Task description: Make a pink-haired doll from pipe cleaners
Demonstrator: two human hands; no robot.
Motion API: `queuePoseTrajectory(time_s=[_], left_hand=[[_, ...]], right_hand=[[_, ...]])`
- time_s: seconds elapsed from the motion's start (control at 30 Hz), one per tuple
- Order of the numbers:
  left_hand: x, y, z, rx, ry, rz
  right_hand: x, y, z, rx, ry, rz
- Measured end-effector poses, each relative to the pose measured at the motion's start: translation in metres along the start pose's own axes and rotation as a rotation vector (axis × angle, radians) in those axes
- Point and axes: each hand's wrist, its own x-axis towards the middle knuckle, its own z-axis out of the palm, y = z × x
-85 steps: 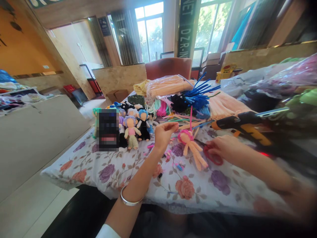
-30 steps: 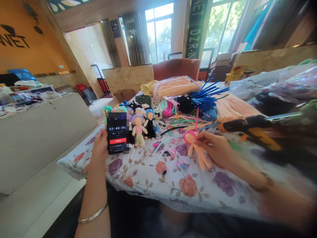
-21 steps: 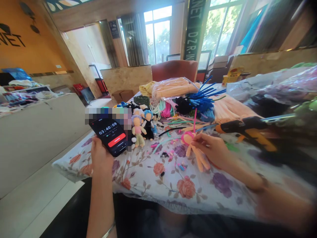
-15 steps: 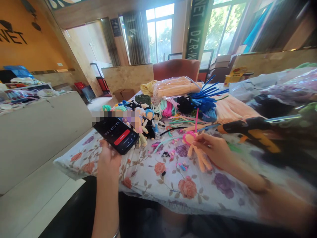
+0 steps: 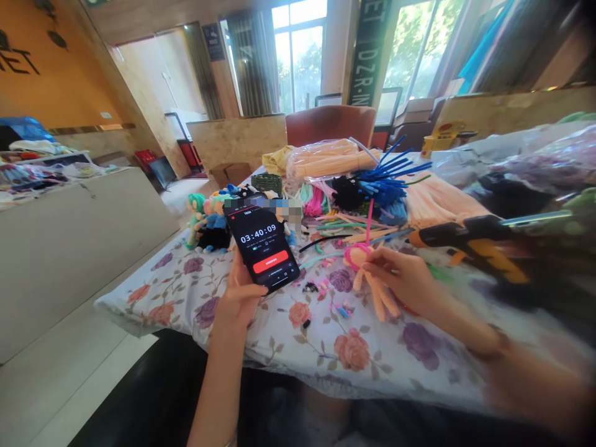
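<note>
Two bright windows (image 5: 300, 59) stand beyond a table (image 5: 279, 357) with a flowered cloth (image 5: 351, 347), a red-brown chair (image 5: 330, 125) at its far edge. The left hand (image 5: 241, 299) is curled around a phone (image 5: 265, 247), left of the pink-haired doll (image 5: 379, 297). The doll is toward the table's near edge; the right hand (image 5: 401, 280), fingertips nearly closed, pinches it beside the neck.

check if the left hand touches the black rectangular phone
Touching: the head view shows the left hand holding the black rectangular phone by its lower end, with no gap between them.
</note>
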Motion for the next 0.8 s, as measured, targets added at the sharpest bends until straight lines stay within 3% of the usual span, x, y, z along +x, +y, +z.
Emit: queuePoseTrajectory(time_s=[0.17, 0.8], left_hand=[[0.0006, -0.0017, 0.0011, 0.015, -0.064, 0.009], [-0.0004, -0.0010, 0.0037, 0.024, -0.003, -0.033]], right_hand=[[0.0000, -0.0039, -0.0014, 0.018, -0.016, 0.006], [-0.0004, -0.0032, -0.0011, 0.089, -0.071, 0.028]])
